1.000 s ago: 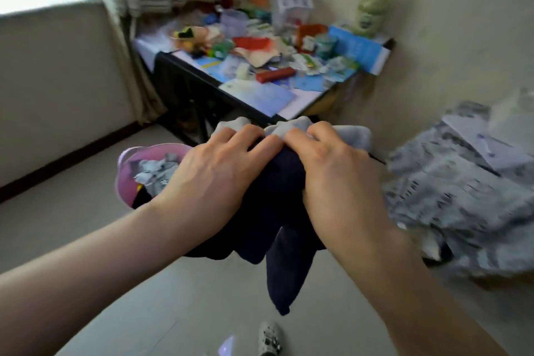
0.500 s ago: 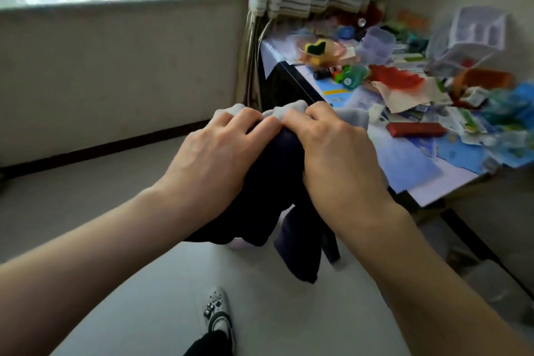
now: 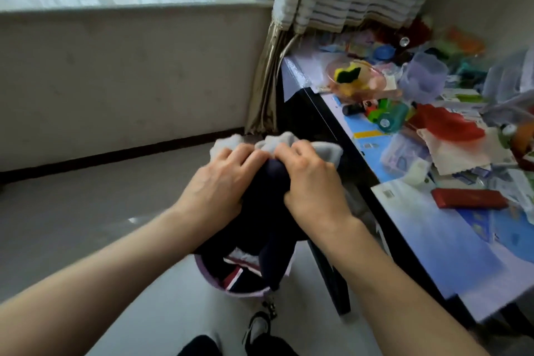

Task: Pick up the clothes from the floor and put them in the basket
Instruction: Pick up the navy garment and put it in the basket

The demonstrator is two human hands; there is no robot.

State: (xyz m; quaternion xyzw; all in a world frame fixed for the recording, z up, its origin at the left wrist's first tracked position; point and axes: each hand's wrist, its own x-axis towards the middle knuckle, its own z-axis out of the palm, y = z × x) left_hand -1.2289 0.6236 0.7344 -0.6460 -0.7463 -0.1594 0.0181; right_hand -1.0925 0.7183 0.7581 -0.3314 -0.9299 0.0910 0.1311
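2 hands, the left hand [image 3: 221, 185] and right hand [image 3: 310, 182], have their fingers curled tight round a bundle of clothes [image 3: 268, 211]. Directly below the fingers sits the basket [image 3: 245, 293], so this looks like the drop: next, let go.

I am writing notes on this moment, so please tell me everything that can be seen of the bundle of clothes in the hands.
The bundle of dark navy and pale grey soft cloth is bunched together and held in the air by both hands, the left hand and the right hand, side by side on top. Grey folds stick out above the fingers; navy ends hang down limp. It hangs over the round pink basket on the floor, beside the black table.
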